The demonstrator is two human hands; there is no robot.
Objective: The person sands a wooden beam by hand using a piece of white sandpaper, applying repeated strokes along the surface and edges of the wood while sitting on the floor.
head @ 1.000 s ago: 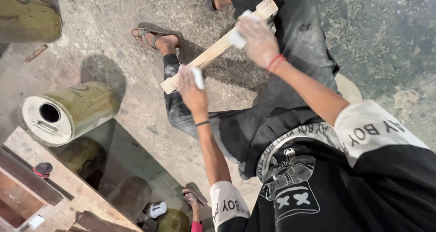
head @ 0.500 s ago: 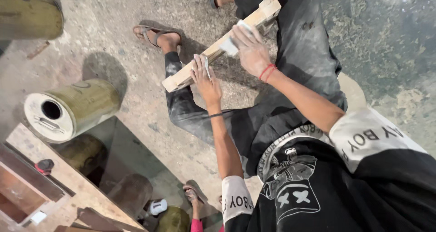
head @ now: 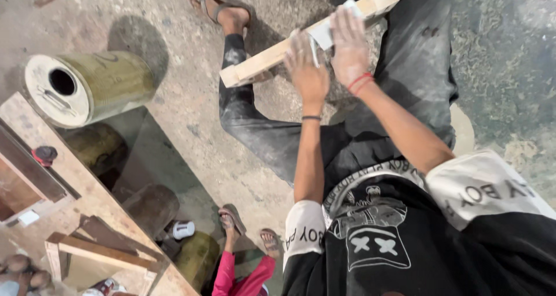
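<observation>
Dusty concrete floor (head: 191, 116); olive drum (head: 87, 87) left; both hands' grip closed: left hand (head: 307, 70) on wooden bar (head: 272, 55), right hand (head: 350, 44) on sandpaper (head: 322, 35).

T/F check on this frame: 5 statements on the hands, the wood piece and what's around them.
1. Both hands rest on the wooden bar. True: the left hand and right hand are both on it.
2. The right hand presses a pale sheet against the bar. True.
3. The bar lies flat on the workbench. False: it rests across the person's legs, above the concrete floor.
4. The green drum stands upright. False: it lies on its side, its holed end facing the camera.
5. The right wrist is bare. False: it wears a red band.
</observation>
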